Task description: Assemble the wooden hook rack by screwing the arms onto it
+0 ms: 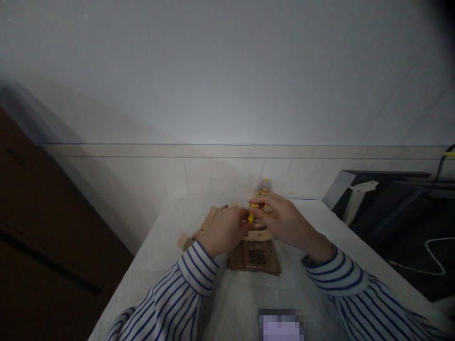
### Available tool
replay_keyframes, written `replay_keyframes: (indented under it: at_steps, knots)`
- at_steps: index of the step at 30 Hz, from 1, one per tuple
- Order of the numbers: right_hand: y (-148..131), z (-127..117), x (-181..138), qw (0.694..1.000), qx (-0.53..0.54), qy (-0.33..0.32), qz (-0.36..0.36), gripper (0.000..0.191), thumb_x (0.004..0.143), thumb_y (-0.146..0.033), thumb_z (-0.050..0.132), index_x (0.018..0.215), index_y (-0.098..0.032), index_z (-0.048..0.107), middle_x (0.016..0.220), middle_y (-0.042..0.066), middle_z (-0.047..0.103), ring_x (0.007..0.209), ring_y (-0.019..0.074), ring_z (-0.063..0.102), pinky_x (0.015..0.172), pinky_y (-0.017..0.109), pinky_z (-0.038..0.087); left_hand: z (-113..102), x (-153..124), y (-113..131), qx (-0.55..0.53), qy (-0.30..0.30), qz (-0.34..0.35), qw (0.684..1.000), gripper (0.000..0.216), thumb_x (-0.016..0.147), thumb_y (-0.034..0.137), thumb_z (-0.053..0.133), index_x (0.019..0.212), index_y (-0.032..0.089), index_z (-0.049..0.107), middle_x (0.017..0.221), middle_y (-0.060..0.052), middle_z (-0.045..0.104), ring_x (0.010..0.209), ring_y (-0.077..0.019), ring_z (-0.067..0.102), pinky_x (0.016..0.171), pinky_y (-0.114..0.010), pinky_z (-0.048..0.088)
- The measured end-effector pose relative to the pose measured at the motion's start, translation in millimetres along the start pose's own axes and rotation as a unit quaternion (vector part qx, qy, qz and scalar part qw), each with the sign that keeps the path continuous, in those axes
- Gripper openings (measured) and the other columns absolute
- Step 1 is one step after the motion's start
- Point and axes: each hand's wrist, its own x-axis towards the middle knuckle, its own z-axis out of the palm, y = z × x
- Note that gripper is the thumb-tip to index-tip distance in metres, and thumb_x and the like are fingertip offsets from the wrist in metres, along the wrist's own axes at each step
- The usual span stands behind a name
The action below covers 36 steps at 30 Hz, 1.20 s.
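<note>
My left hand is closed, with thumb and fingertips at a small yellow piece. From the right, my right hand pinches the upper part of the yellow piece between thumb and fingers. Its exact kind is too small to make out. A pale wooden strip with holes slants out to the left from under my left hand. Another curved wooden strip with holes lies below the fingertips. My hands partly hide further wooden parts between them.
A brown packet with dark printing lies on the white-covered table below the hands. Behind my right hand stands a clear container with yellow bits. Dark flat panels lean at the right. A phone-like object is blurred in front.
</note>
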Motion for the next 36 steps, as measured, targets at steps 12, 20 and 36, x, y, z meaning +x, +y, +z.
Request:
replay_keyframes:
  at_steps: [12,20,36]
  knots:
    - [-1.0,1.8,0.1,1.000,-0.007,-0.002,0.004,0.016,0.089,-0.026,0.054,0.096,-0.022,0.068,0.093,0.007,0.071,0.088,0.0221,0.067,0.078,0.039,0.054,0.8,-0.8,1.4,-0.007,0.012,-0.041,0.999,0.029,0.087,0.048,0.058,0.095,0.021,0.068,0.088,-0.003,0.074,0.086,-0.0210,0.067,0.102,-0.046,0.033]
    - [-2.5,-1.2,-0.5,0.999,0.022,-0.022,0.023,0.031,0.091,-0.028,0.050,0.118,-0.021,0.063,0.115,0.010,0.069,0.106,0.0230,0.064,0.093,0.045,0.050,2.4,-0.4,-2.5,-0.017,0.017,-0.037,0.999,0.019,0.085,0.038,0.063,0.086,0.020,0.068,0.084,-0.002,0.074,0.082,-0.0200,0.068,0.104,-0.046,0.032]
    - [1.6,-1.2,-0.7,1.000,-0.001,-0.007,0.012,0.013,0.088,-0.026,0.056,0.093,-0.021,0.067,0.089,0.006,0.072,0.084,0.0211,0.067,0.077,0.038,0.053,-2.6,-1.4,3.8,0.000,-0.006,0.002,1.000,0.018,0.087,0.027,0.060,0.103,0.022,0.069,0.086,-0.003,0.074,0.086,-0.0227,0.067,0.098,-0.043,0.039]
